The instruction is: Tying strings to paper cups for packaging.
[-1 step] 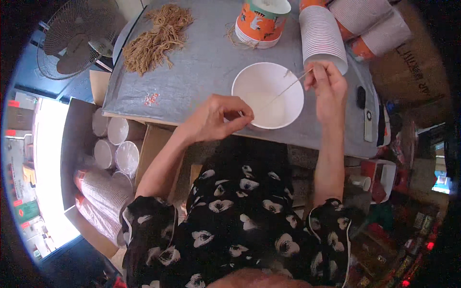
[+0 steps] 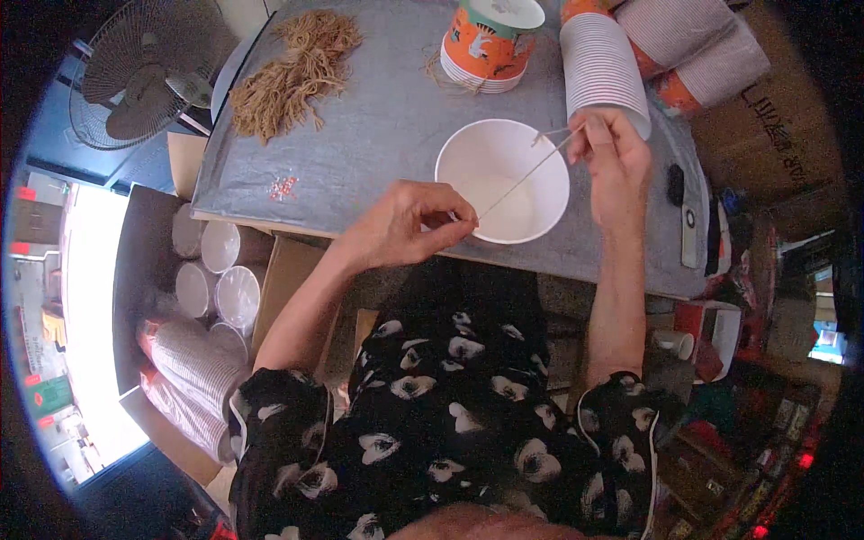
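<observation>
A thin tan cord [image 2: 525, 178] runs taut on a slant between my two hands, above the mouth of a white paper tub [image 2: 486, 184]. My left hand [image 2: 409, 223] is closed at the tub's near left rim, pinching the cord's lower end between thumb and fingertips. Higher up, beyond the tub's right rim, my right hand [image 2: 614, 166] pinches the other end between thumb and forefinger. A short loose tail of cord sticks out leftward from the right fingertips. The tub stands upright on the grey-covered table [image 2: 378, 108], with its inside showing pale and bare.
A heap of tan cords [image 2: 292, 76] lies at the far left, with small red bits [image 2: 283, 187] nearer me. An orange printed tub stack [image 2: 486, 54] stands behind. Nested white tubs [image 2: 605, 76] lie at right. A fan [image 2: 135, 76] and a box of tubs [image 2: 220, 243] are leftward.
</observation>
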### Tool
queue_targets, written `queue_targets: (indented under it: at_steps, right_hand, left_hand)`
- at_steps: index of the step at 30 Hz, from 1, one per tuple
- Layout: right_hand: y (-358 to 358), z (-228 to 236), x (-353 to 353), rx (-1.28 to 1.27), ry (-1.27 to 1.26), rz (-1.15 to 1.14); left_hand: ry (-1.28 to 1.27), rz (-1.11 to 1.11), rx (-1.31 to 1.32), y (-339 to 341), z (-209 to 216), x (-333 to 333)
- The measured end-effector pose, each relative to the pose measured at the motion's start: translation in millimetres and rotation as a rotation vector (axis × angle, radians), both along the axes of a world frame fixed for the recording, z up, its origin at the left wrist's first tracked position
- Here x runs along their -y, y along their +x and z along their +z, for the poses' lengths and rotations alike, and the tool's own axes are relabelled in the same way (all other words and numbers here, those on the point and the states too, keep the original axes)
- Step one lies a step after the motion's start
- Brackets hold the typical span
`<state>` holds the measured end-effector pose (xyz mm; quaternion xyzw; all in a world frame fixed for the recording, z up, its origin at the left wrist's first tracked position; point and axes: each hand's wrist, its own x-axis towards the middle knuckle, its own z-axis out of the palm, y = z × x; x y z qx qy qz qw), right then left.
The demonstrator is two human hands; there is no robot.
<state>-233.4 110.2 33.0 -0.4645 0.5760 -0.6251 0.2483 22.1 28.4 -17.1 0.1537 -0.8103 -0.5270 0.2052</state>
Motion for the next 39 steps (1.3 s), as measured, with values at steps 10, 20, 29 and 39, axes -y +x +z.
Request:
queue_targets:
  at_steps: [10, 20, 29, 39]
  right_hand:
    - [-18, 5, 9, -0.156, -0.146, -0.063]
    - [-45, -54, -17, 0.275, -0.275, 0.083]
    - [-113, -32, -1, 0.154, -0.170, -0.068]
    - [-141, 99, 135, -0.494, -0.042, 0.122]
  left_hand:
    - [0.659, 0.234, -0.394, -17, -10, 12]
    - [1.085, 0.083, -0.784, -75, -19, 14]
    - [1.212, -0.217, -0.789, -82, 9, 66]
    - [1.315, -0.070, -0.991, -125, -2, 195]
